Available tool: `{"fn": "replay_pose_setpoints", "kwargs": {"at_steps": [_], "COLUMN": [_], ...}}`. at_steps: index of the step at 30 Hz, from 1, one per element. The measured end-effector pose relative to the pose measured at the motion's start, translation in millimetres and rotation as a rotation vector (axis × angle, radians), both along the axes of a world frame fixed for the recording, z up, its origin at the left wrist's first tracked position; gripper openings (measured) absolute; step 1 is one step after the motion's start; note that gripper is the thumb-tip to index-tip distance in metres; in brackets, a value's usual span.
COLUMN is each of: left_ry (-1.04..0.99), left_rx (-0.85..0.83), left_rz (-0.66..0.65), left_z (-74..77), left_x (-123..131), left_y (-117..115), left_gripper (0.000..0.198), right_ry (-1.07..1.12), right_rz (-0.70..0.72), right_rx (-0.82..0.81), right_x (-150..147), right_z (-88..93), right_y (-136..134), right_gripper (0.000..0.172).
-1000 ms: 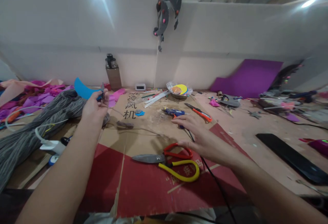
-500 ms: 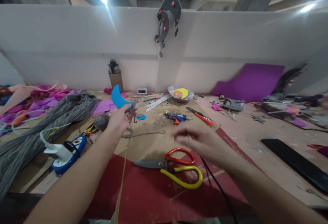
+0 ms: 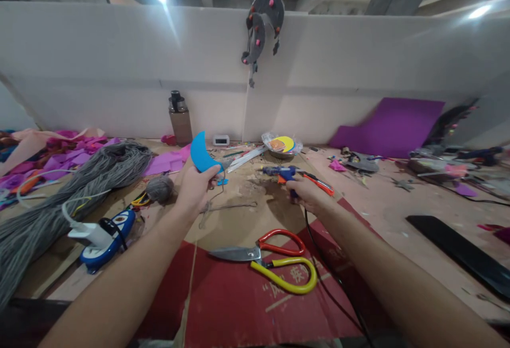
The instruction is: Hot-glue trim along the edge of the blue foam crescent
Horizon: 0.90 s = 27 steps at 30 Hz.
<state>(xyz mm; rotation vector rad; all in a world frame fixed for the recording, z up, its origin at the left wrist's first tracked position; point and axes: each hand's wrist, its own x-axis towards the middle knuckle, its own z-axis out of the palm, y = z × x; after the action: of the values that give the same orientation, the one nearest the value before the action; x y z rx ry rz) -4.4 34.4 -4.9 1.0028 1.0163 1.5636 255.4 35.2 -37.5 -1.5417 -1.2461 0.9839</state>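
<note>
My left hand [image 3: 199,183] pinches a blue crescent-shaped piece [image 3: 202,152], with a length of grey yarn [image 3: 219,193] trailing from it down to the cardboard. My right hand [image 3: 305,191] is closed around the handle of a blue glue gun [image 3: 279,170], held above the cardboard with its nozzle pointing left. A black cord [image 3: 313,236] runs from the gun toward the front edge. Scissors [image 3: 255,255] with one red and one yellow handle lie nearer me on the red part of the cardboard [image 3: 231,311].
To the left are a grey yarn bundle [image 3: 107,172], a yarn ball [image 3: 159,188] and a blue power strip [image 3: 126,226]. Behind my right hand lies a red utility knife [image 3: 319,182]. A bottle [image 3: 181,122] stands by the wall, and a black case [image 3: 458,252] lies at right.
My right hand has reached forward, taken hold of the glue gun and lifted it off the cardboard. My left hand has moved right with the blue crescent.
</note>
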Motion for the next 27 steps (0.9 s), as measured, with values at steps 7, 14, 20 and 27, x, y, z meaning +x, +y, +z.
{"fn": "replay_pose_setpoints", "kwargs": {"at_steps": [7, 14, 20, 27], "left_ry": [0.049, 0.016, -0.005, 0.053], "left_rx": [-0.021, -0.057, -0.082, -0.086], "left_rz": [0.015, 0.025, -0.028, 0.029], "left_z": [-7.1, -9.8, -9.5, -8.7], "left_x": [-3, -1, 5, 8], "left_y": [6, 7, 3, 2], "left_gripper": [0.026, 0.025, 0.019, 0.02], "right_ry": [0.341, -0.058, -0.323, -0.447], "right_rz": [0.171, 0.348, 0.347, 0.331], "right_rx": [0.247, 0.37, 0.451, 0.449], "right_x": [-40, -63, -58, -63], "right_z": [35.8, 34.2, 21.4, 26.2], "right_y": [-32, -56, -59, -63], "right_gripper": [0.037, 0.033, 0.033, 0.037]}}
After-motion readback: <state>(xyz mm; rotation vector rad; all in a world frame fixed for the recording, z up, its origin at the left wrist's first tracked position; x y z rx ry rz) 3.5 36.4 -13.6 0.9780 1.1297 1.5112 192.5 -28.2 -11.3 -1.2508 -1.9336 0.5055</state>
